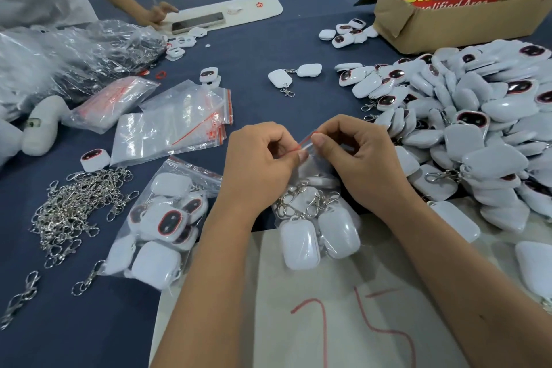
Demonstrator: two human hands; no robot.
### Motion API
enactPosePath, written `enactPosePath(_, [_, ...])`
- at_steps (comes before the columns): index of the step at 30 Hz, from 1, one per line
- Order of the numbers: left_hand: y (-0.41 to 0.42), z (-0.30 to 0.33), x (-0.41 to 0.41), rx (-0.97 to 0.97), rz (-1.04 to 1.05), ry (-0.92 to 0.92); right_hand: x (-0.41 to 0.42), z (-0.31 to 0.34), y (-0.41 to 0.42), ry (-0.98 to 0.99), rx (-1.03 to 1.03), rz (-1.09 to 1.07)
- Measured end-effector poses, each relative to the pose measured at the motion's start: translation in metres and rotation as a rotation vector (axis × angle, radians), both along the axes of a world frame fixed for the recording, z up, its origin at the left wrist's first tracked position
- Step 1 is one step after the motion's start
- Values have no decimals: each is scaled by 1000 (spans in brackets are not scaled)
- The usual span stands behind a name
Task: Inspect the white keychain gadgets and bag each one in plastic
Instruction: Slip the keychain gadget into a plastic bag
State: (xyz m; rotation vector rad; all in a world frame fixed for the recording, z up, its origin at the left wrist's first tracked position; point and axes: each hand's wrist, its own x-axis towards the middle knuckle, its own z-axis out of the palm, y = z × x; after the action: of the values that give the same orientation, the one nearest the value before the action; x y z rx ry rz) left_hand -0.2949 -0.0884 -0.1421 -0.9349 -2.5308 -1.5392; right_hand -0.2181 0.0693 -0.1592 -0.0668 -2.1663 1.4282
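My left hand point(263, 164) and my right hand point(355, 158) both pinch the red zip strip at the top of a clear plastic bag point(313, 218). The bag lies in front of me and holds several white keychain gadgets with metal clasps; its upper part is hidden by my fingers. To the left lies another zip bag point(167, 224) filled with several gadgets. A big heap of loose white gadgets point(466, 128) covers the table at the right. Empty zip bags point(176, 125) lie stacked at the centre left.
A pile of loose metal clasps point(74, 206) lies at the left. A cardboard box point(454, 21) with a red sign stands at the back right. Another person's hand point(158, 13) rests by a phone point(197, 23) at the back left. A paper sheet point(328, 308) lies under my forearms.
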Motion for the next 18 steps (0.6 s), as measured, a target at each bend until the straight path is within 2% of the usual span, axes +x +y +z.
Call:
enactPosePath(6, [-4,-2,0,27,-5,-88,0,-1,1,-48,-18,9])
enactPosePath(12, [-2,-1,0,3,15,-32,-1,0,3,-45,-6,-5])
enactPosePath(18, [-8,-1,-2,21,22,-62,-2,-2,3,-42,-91,35])
